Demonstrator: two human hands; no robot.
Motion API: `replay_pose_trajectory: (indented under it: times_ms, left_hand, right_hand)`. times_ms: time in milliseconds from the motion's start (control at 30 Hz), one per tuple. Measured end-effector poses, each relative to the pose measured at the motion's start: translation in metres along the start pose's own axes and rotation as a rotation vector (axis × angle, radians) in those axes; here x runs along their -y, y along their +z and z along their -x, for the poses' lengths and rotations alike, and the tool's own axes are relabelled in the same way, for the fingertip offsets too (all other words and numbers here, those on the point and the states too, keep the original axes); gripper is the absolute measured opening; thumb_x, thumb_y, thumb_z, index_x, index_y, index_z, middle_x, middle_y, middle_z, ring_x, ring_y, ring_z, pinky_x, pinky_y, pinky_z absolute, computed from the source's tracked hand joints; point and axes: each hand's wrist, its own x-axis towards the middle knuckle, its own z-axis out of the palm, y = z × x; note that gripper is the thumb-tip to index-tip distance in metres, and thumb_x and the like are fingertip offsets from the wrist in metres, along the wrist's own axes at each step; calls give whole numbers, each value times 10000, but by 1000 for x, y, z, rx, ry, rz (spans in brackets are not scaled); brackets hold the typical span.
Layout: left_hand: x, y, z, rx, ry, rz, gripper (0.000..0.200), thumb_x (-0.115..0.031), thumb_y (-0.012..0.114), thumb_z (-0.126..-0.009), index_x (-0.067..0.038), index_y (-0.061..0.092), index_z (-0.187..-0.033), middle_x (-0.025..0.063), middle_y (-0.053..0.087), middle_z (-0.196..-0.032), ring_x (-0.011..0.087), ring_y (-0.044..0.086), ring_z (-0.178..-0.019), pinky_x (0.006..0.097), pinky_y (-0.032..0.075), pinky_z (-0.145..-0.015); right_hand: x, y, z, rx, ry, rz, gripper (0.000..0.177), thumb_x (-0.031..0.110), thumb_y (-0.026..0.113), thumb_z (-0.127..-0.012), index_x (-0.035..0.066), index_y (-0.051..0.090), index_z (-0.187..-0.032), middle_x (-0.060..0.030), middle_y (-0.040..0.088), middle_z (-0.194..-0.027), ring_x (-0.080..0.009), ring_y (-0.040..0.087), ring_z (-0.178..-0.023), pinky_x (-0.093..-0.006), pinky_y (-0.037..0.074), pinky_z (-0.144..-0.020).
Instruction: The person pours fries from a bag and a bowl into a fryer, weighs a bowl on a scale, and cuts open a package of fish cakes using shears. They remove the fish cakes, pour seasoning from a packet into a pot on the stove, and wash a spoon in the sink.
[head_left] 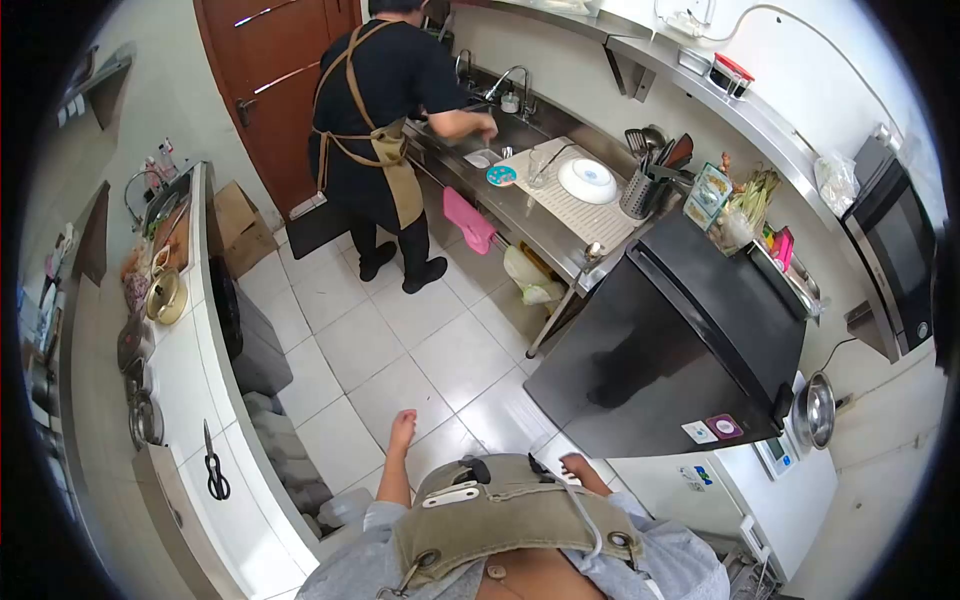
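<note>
Left hand [403,430]: held out over the tiled floor [382,388], left of the apron [530,522]. Its fingers look loosely curled; whether they are pressed together cannot be told.

Right hand [578,468]: low at the right side of the apron, near the lower edge of the black fridge [640,340]. The fingers look bent; contact with the apron or fridge cannot be confirmed, nor whether the fingers are closed.

The fridge stands ahead and to the right, nearer the right hand than the left. The scissors [213,464] lie on the white tiled counter [238,455], well apart from the left hand, blades pointing away from the wearer.

Further right, a kitchen scale [775,455] sits beyond the right hand. Ahead, a co-worker [375,120] stands at the sink [515,132], one arm extended over it.
</note>
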Motion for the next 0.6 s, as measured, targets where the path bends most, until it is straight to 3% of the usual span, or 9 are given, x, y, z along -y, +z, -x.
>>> replay_pose_trajectory:
  times_ms: [100,167,200,267,333,400,500,533,600]
  left_hand:
    - [20,18,10,83,-99,-114,342,-336,490,-839,-105,549,-1085,51,575,-954,178,540,-833,312,452,-661]
    - [71,19,26,58,-198,-102,297,-310,530,-810,-45,605,-922,35,574,-733,160,534,-624,290,440,-518]
    - [101,14,41,62,-204,-97,297,-310,530,-810,-45,605,-922,35,574,-733,160,534,-624,290,440,-518]
    - [159,-7,75,264,-181,-153,320,-318,531,-791,-26,623,-882,87,609,-745,231,566,-672,355,466,-602]
    - [169,-12,94,367,-175,-182,332,-322,532,-781,-16,632,-862,113,627,-751,267,582,-696,387,479,-644]
    - [170,-22,118,614,327,-606,320,-293,546,-752,-15,638,-882,156,632,-778,255,595,-724,376,477,-682]
    - [207,7,89,313,360,-941,297,-270,563,-724,-19,636,-864,161,615,-739,235,587,-696,370,467,-668]
    - [189,14,76,399,217,-949,267,-258,553,-752,-21,625,-852,148,612,-752,242,582,-688,365,467,-659]
    - [198,11,61,269,-158,-592,259,-251,540,-772,-27,624,-870,141,612,-782,246,583,-687,380,474,-640]
  right_hand:
    - [-61,-2,-59,45,230,-11,268,270,447,-830,73,555,-977,-105,611,-927,-205,610,-740,-389,470,-596]
    - [-65,-8,-41,18,218,-33,284,277,455,-833,63,561,-986,-105,608,-967,-214,605,-792,-400,472,-629]
    - [-63,-11,-39,15,225,-28,284,277,455,-833,63,561,-986,-105,608,-967,-214,605,-792,-400,472,-629]
    - [-66,-16,-41,86,135,162,307,277,460,-835,47,568,-1008,-112,603,-996,-235,599,-824,-413,475,-644]
    - [-56,-21,-33,74,143,130,314,274,461,-836,43,570,-1018,-120,602,-999,-245,598,-835,-417,481,-651]
    - [-43,-29,-23,57,112,25,333,262,462,-836,42,565,-1063,-137,602,-1007,-260,599,-856,-413,498,-672]
    - [-29,-37,-26,105,139,84,306,249,450,-839,55,571,-1043,-129,603,-1033,-255,606,-877,-404,503,-674]
    - [-18,-41,-21,105,139,119,306,251,441,-842,71,559,-1060,-120,606,-1035,-242,613,-866,-395,501,-666]
    - [-16,-50,-35,149,11,257,313,252,437,-844,75,549,-1076,-117,607,-1037,-236,617,-852,-392,498,-656]
